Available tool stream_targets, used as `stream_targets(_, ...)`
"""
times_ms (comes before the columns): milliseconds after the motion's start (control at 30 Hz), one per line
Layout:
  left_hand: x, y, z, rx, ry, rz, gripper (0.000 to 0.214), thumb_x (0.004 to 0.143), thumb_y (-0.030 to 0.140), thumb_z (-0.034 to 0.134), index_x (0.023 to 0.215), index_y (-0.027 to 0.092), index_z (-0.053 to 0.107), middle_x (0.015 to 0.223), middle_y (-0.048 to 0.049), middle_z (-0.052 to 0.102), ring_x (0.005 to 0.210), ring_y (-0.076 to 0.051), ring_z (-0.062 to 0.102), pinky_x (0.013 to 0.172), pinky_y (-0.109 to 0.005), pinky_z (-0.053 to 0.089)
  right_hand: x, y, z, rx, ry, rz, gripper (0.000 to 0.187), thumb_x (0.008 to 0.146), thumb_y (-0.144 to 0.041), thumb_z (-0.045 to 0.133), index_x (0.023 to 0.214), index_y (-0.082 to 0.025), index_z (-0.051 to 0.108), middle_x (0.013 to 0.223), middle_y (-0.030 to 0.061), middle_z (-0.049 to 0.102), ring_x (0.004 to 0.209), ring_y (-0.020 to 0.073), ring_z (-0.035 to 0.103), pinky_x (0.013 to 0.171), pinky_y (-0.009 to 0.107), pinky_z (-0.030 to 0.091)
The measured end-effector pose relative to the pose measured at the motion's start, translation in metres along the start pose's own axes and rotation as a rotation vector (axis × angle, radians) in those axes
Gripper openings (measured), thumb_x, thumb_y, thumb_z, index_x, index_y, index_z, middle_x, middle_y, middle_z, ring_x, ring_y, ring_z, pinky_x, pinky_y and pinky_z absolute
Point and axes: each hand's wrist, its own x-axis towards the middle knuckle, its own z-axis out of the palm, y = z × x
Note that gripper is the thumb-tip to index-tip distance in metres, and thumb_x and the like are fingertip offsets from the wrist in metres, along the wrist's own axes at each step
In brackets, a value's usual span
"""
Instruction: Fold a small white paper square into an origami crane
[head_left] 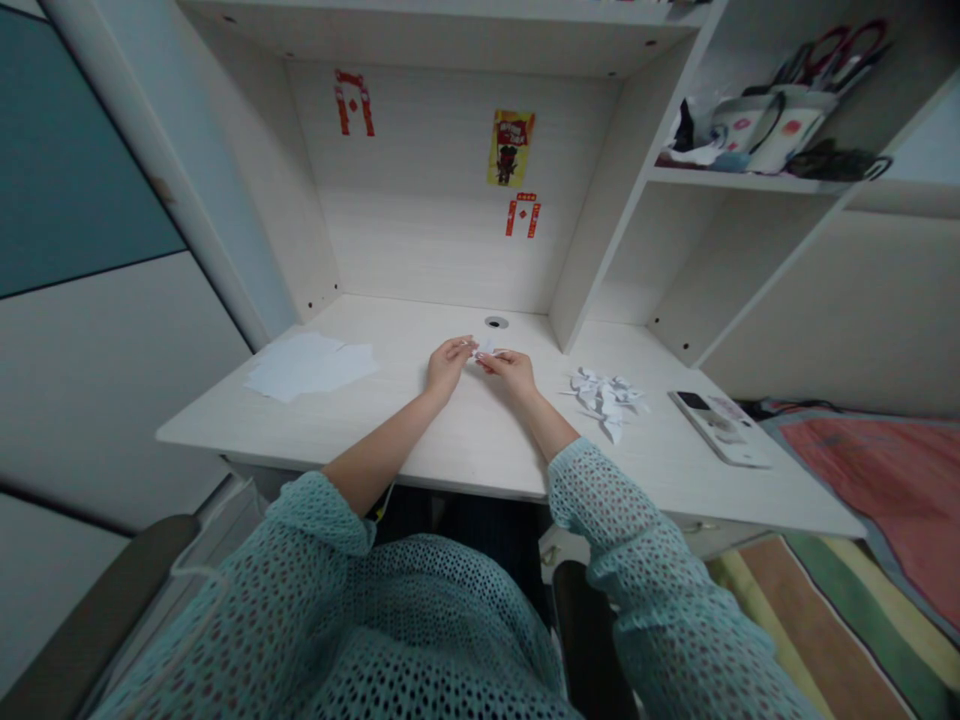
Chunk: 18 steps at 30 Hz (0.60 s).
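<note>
My left hand (448, 364) and my right hand (511, 372) meet over the middle of the white desk (420, 440). Both pinch a small piece of white paper (484, 350) between their fingertips, just above the desk. A pile of small folded white paper shapes (606, 396) lies to the right of my right hand. A loose stack of flat white paper sheets (309, 365) lies to the left of my left hand.
A white remote control (718, 427) lies near the desk's right edge. A round cable hole (496, 322) sits at the back. Shelves on the right hold cups and scissors (780, 120). Red stickers (511, 146) hang on the back panel. A bed with striped cover (885, 520) is at right.
</note>
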Motion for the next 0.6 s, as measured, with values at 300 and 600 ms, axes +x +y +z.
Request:
stream_targets(300, 0.0009, 0.0031, -0.0019, 0.005, -0.102, -0.083, 0.037, 0.067, 0.048, 0.068, 0.086, 0.016, 0.069, 0.086, -0.0049, 0.07, 0.085, -0.019, 0.064, 0.069, -0.026, 0.046, 0.0036, -0.0005, -0.0032, 0.079, -0.107, 0.034, 0.046, 0.055, -0.061, 0.071, 0.063, -0.017, 0.063, 0.067, 0.0048, 0.065, 0.061, 0.0138, 0.058, 0.067, 0.03, 0.05)
stream_targets(600, 0.0037, 0.0022, -0.0018, -0.004, -0.036, -0.115, 0.04, 0.064, 0.056, 0.067, 0.077, 0.017, 0.065, 0.08, -0.0058, 0.069, 0.082, -0.02, 0.066, 0.067, -0.026, 0.045, 0.0021, -0.009, -0.0096, -0.028, 0.01, -0.048, 0.038, 0.059, -0.053, 0.07, 0.076, -0.019, 0.068, 0.085, 0.006, 0.069, 0.072, 0.0151, 0.06, 0.061, 0.025, 0.048)
